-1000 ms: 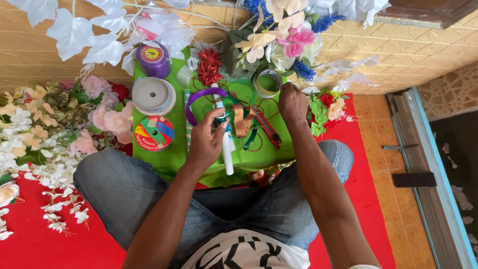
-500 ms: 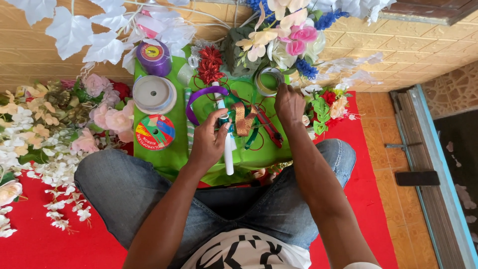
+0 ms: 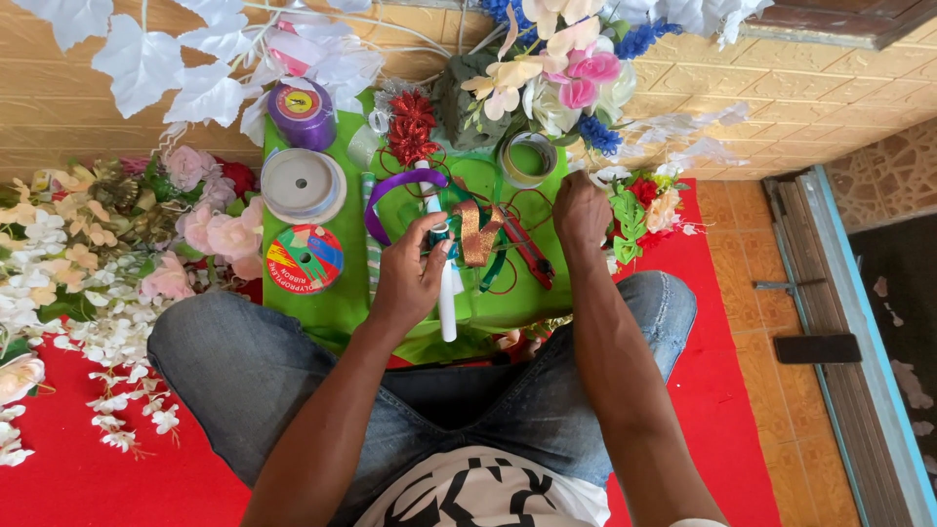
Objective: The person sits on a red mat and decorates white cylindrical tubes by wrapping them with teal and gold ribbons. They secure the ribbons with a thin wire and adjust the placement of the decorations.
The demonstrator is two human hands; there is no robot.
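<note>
Head view, person seated cross-legged on a red mat (image 3: 78, 478); green cloth (image 3: 332, 312) spread in front, against a tiled wall.

Left hand (image 3: 410, 278): grip clenched on a white stick (image 3: 447, 303), which points back toward the lap; fingertips pinch near its upper end, beside a gold ribbon loop (image 3: 476, 232).

Right hand (image 3: 581, 210): resting knuckles-up at the cloth's right edge, next to green leaf sprigs (image 3: 625, 220). Fingers curled under; whether they hold anything cannot be told.

Nearby: purple hoop (image 3: 390, 190), red pliers (image 3: 532, 256), grey ribbon spool (image 3: 303, 183), purple spool (image 3: 301, 112), striped ribbon roll (image 3: 305, 259), pink artificial flowers (image 3: 220, 234).

Judgement: the stick should be kept steady and low over the cloth, pinch close to the ribbon, so that the loop does not slip.
</note>
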